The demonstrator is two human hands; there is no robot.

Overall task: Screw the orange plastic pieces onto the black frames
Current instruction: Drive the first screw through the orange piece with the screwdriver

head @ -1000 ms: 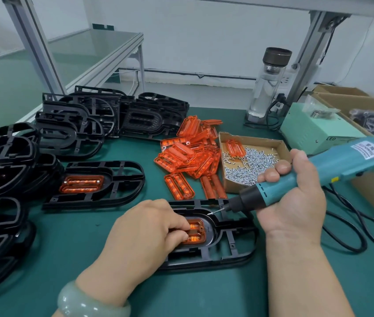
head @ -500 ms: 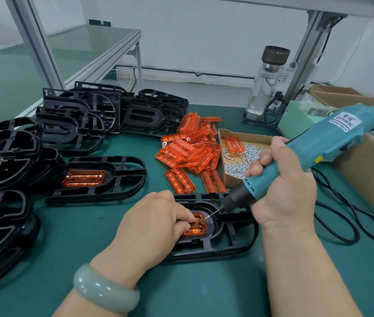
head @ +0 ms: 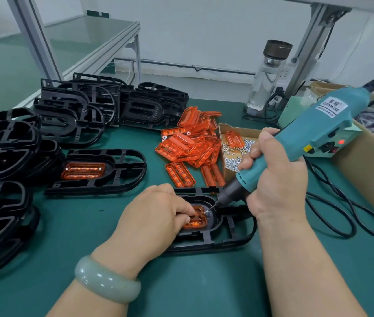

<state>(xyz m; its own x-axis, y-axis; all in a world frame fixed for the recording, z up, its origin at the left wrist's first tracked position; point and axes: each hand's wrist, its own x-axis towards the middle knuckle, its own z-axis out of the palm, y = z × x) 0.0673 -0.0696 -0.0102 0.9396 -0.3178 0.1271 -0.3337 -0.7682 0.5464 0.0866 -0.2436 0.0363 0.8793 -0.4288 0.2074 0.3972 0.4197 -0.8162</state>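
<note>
A black frame [head: 227, 236] lies on the green mat in front of me with an orange plastic piece [head: 196, 219] seated in its oval recess. My left hand [head: 156, 216] covers the frame's left half, its curled fingers pinching the orange piece in place. My right hand [head: 275, 184] grips a teal electric screwdriver [head: 314, 131], tilted down to the left. Its bit carries a small screw that touches the orange piece's right end. A heap of loose orange pieces [head: 192, 143] lies behind the frame.
A cardboard tray of screws [head: 234, 152] sits right of the orange heap. One frame with its orange piece fitted [head: 99, 172] lies to the left, with stacks of black frames [head: 71, 113] behind and at far left. A glass bottle [head: 270, 72], power unit and black cable [head: 346, 216] occupy the right.
The screwdriver has tipped steeper and its bit has come down from the frame's upper edge onto the right end of the orange piece. My left hand stayed on the piece.
</note>
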